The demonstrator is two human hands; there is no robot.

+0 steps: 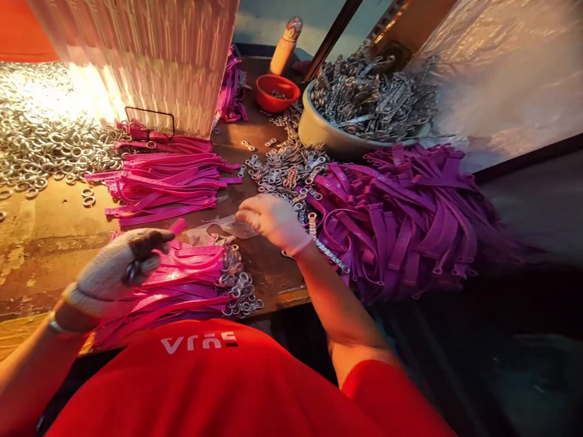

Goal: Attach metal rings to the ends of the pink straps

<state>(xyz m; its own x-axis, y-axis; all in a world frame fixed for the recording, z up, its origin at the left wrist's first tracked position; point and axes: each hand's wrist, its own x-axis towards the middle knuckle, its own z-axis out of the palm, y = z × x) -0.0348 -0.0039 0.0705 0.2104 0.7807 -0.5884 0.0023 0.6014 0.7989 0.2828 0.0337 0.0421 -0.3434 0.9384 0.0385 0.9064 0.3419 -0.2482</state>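
My left hand (121, 267), in a whitish glove with dark fingertips, is curled around metal rings. A short end of pink strap (178, 226) shows at its fingertips, above a pile of pink straps (186, 267) with metal rings (241, 288) at their right ends. My right hand (271, 221), also gloved, has its fingers pressed together over a clear plastic piece (232, 226) on the table; what it holds, if anything, is hidden. Just beyond the right hand lies a heap of small metal links (286, 170). Another bundle of pink straps (168, 182) lies farther back.
Loose rings (50, 133) cover the back left under a bright light, beside a ribbed translucent sheet (155, 60). A red bowl (276, 103) and a large tub (319, 127) of metal pieces stand at the back. Purple straps (401, 218) are heaped at the right.
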